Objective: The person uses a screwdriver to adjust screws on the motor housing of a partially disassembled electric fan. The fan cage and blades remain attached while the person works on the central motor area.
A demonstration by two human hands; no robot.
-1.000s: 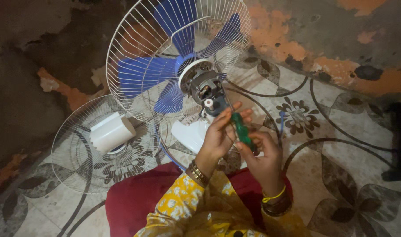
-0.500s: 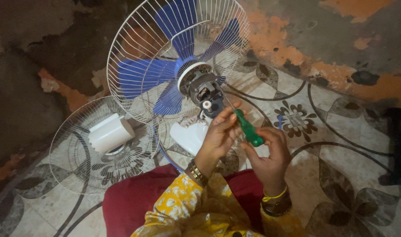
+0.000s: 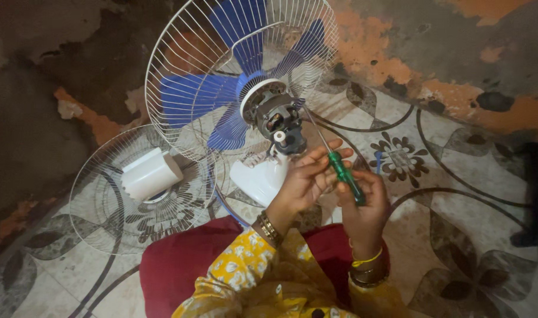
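A green-handled screwdriver (image 3: 346, 178) slants up, its thin shaft reaching toward the bare grey motor (image 3: 278, 121) of a fan with blue blades (image 3: 189, 100) inside a white wire guard. My right hand (image 3: 368, 207) grips the lower end of the handle. My left hand (image 3: 304, 181) holds the top of the handle, its fingers curled around it just below the motor. A white fan housing (image 3: 258, 179) lies under the left hand.
A second wire guard (image 3: 101, 221) lies flat on the patterned floor at left, with a white plastic cover (image 3: 150, 175) on it. A dark cable (image 3: 457, 193) curves across the floor at right, near a black object (image 3: 537, 194). A stained wall stands behind the fan.
The screwdriver handle and my right hand have shifted slightly right and down, away from the motor. The left hand has stayed on the handle top. The fan has not moved.
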